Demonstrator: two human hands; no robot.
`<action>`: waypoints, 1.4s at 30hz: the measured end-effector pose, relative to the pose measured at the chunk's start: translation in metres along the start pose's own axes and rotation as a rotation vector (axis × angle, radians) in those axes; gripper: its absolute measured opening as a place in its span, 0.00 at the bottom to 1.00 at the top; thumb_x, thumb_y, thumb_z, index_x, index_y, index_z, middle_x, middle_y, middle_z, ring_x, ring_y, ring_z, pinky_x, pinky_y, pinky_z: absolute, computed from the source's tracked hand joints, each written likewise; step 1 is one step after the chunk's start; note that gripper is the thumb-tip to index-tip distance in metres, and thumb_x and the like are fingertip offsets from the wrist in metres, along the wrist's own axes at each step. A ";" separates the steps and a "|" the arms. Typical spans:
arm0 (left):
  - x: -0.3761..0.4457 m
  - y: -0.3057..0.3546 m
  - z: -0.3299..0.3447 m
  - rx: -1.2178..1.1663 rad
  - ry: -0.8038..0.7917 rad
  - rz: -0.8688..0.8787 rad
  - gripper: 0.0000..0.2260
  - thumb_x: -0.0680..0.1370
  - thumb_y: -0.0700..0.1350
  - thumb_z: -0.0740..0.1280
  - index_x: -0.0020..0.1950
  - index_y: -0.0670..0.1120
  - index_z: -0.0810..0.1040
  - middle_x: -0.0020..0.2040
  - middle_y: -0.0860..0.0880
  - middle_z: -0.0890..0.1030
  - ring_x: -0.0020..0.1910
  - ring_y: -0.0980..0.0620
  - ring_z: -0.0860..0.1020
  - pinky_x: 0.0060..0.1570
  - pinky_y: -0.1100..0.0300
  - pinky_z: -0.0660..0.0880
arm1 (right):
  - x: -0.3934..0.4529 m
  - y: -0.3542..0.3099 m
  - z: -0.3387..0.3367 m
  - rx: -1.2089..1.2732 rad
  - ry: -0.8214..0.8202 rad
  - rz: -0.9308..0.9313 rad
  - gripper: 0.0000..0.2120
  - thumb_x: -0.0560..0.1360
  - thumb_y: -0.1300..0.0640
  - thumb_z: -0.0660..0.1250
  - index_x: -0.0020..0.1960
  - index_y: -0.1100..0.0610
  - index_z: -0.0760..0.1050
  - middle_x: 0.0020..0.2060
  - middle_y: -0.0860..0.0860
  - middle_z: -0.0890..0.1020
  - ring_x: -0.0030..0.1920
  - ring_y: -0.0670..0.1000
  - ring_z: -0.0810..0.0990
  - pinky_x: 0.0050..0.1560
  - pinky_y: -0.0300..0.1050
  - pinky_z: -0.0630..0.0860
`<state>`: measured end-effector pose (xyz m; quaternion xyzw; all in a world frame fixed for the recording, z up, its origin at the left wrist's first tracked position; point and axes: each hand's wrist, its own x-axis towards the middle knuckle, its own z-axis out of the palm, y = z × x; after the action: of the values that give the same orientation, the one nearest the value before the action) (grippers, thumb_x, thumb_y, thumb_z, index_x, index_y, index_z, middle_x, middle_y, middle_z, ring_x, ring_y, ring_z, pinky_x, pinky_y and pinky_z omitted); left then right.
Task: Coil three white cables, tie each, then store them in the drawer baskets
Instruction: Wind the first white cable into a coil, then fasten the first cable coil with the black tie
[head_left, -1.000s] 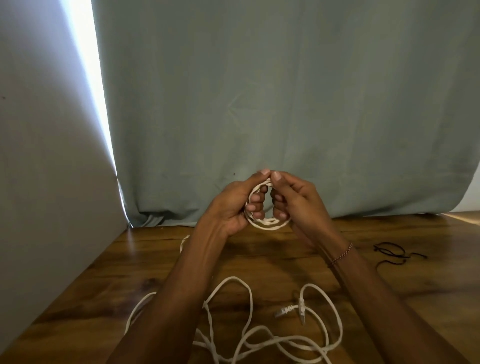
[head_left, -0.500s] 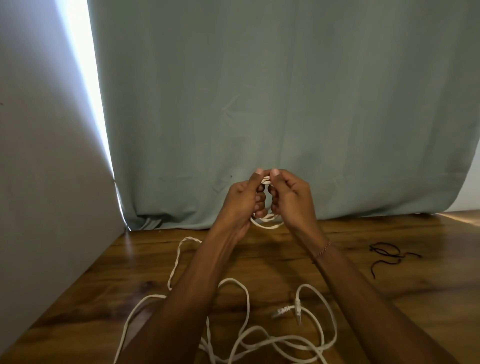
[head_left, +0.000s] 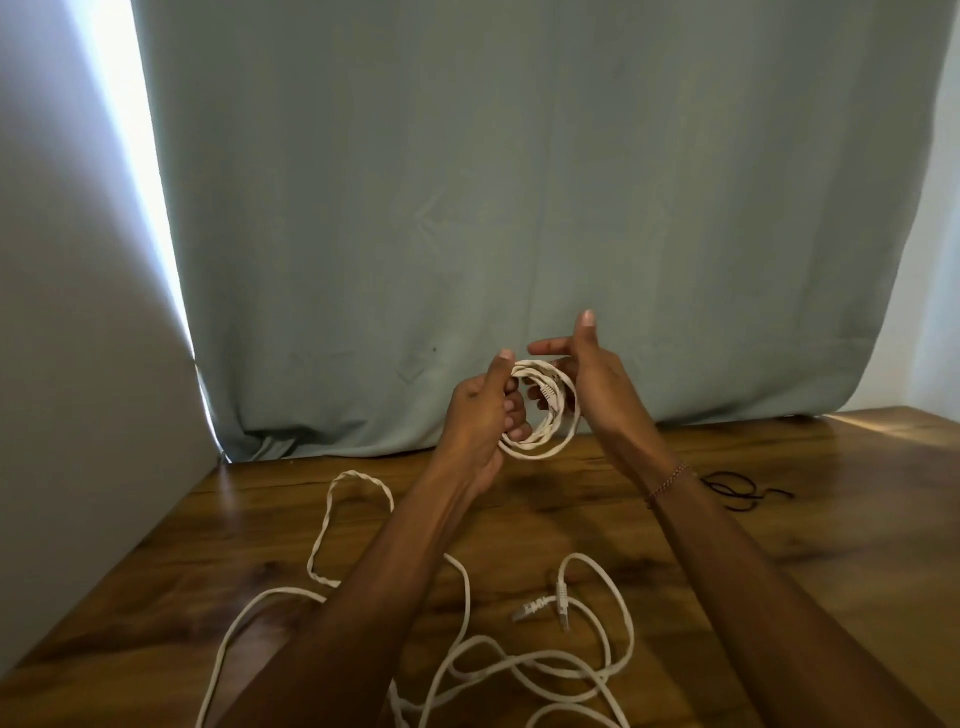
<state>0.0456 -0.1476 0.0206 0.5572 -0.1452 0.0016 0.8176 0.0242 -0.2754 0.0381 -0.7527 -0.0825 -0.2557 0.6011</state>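
The left hand (head_left: 480, 415) grips the coil (head_left: 543, 415) above the table (head_left: 831, 519); the right hand (head_left: 587, 369), fingers spread wide, touches its far side. Each new loop should lie flat on the others, I think. The ring faces the person, standing almost upright, without clear long axis.

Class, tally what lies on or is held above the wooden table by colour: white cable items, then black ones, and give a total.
White: 2, the coil gripped by the left hand, and the loose cable tangle.
Black: 1, the thin cord.
Total: 3
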 end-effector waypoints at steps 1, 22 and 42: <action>0.001 -0.003 0.002 -0.001 -0.001 -0.014 0.19 0.84 0.53 0.63 0.37 0.44 0.71 0.26 0.50 0.64 0.24 0.55 0.62 0.25 0.62 0.62 | 0.000 0.001 -0.008 -0.031 0.013 0.007 0.35 0.83 0.35 0.41 0.58 0.52 0.82 0.47 0.50 0.87 0.48 0.49 0.85 0.51 0.44 0.80; 0.018 -0.107 0.097 0.033 -0.082 -0.235 0.18 0.83 0.52 0.65 0.37 0.45 0.69 0.24 0.51 0.63 0.19 0.57 0.61 0.21 0.66 0.62 | -0.035 0.144 -0.187 -0.635 0.160 0.344 0.01 0.76 0.60 0.73 0.47 0.57 0.84 0.42 0.53 0.86 0.43 0.52 0.83 0.45 0.43 0.77; 0.038 -0.107 0.075 -0.046 -0.033 -0.252 0.18 0.83 0.53 0.65 0.38 0.45 0.69 0.24 0.52 0.64 0.20 0.57 0.62 0.21 0.65 0.63 | -0.033 0.196 -0.189 -0.890 -0.037 0.202 0.06 0.82 0.56 0.64 0.51 0.57 0.79 0.48 0.53 0.83 0.46 0.50 0.79 0.44 0.40 0.71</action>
<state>0.0819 -0.2623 -0.0423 0.5519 -0.0875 -0.1135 0.8215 0.0265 -0.5002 -0.1195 -0.9464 0.0984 -0.1929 0.2396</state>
